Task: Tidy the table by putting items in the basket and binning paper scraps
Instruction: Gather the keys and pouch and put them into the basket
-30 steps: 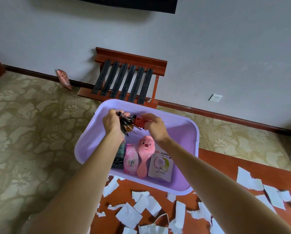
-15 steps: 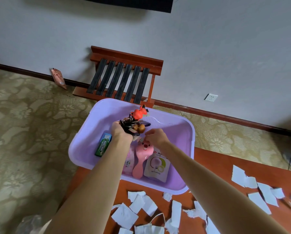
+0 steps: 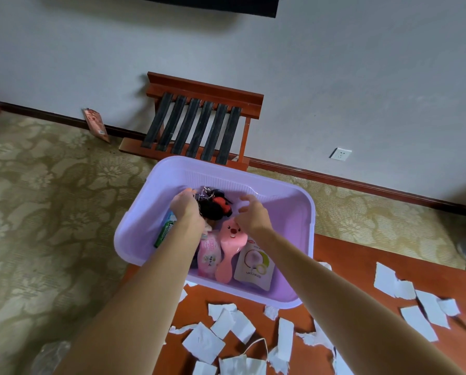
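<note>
Lilac basket (image 3: 304, 212), on the red bench (image 3: 348, 253) corner: held green gum pack (image 3: 167, 234), pink wipes pouch (image 3: 209, 255), pink brush (image 3: 230, 244), white sachet (image 3: 256, 266). Left hand (image 3: 185, 207), grip closed on black keychain bunch (image 3: 214, 207), inside basket. Right hand (image 3: 253, 215) beside it, grip loosely open, holding nothing. Paper scraps (image 3: 226, 326) strewn over bench.

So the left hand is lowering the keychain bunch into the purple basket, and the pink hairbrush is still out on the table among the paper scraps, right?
Not quite. The head view shows the pink hairbrush already lying inside the purple basket, between a pink packet and a white pouch, not on the table. The rest holds: the left hand is lowering the keychain bunch into the basket, and paper scraps cover the table.
</note>
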The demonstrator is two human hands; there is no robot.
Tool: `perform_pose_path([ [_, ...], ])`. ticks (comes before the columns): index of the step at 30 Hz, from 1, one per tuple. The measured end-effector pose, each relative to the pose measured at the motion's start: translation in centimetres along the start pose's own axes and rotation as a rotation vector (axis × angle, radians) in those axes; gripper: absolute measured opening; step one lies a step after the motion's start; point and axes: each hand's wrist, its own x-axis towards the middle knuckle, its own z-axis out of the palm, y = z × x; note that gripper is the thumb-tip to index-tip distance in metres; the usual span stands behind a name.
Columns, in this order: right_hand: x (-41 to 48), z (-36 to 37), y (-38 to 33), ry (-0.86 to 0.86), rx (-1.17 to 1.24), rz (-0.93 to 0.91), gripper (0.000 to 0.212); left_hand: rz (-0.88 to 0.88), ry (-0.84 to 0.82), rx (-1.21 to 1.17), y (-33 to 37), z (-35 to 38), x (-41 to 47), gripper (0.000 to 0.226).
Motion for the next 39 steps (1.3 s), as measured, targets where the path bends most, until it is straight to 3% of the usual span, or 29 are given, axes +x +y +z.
perform_pose_path([
  [4,-0.9,0.5,-0.8,-0.048,-0.076,-0.178,0.054,0.114,0.072,0.149,-0.3,0.2,1.6,0.036],
  [8,-0.7,1.2,-1.2,-0.158,-0.192,-0.228,0.062,0.175,0.071,0.226,0.9,-0.8,-0.1,0.037],
  [11,-0.5,1.4,-1.2,-0.172,-0.256,-0.215,0.060,0.120,0.072,0.289,1.9,-2.0,0.8,0.039],
  [16,-0.5,1.5,-1.0,-0.163,-0.308,-0.153,0.050,-0.129,-0.118,0.412,1.7,-3.7,-0.7,0.027],
  [25,-0.8,1.0,-0.8,-0.244,-0.312,-0.216,0.058,-0.083,-0.168,0.327,-0.3,-3.8,-0.2,0.032],
  [28,-1.0,1.4,-0.5,-0.225,-0.322,-0.202,0.053,0.058,-0.137,0.676,-0.5,-4.0,0.1,0.015],
  [32,-1.4,1.5,-0.6,-0.212,-0.375,-0.205,0.048,0.326,-0.121,1.585,-0.7,-5.0,-0.1,0.085],
  [34,-1.5,1.4,-0.6,-0.214,-0.414,-0.222,0.049,0.356,-0.155,1.739,-0.9,-5.1,-0.6,0.094],
  [39,-1.7,1.3,-0.9,-0.217,-0.414,-0.205,0.050,0.447,-0.114,1.814,-1.2,-5.1,-0.1,0.068],
])
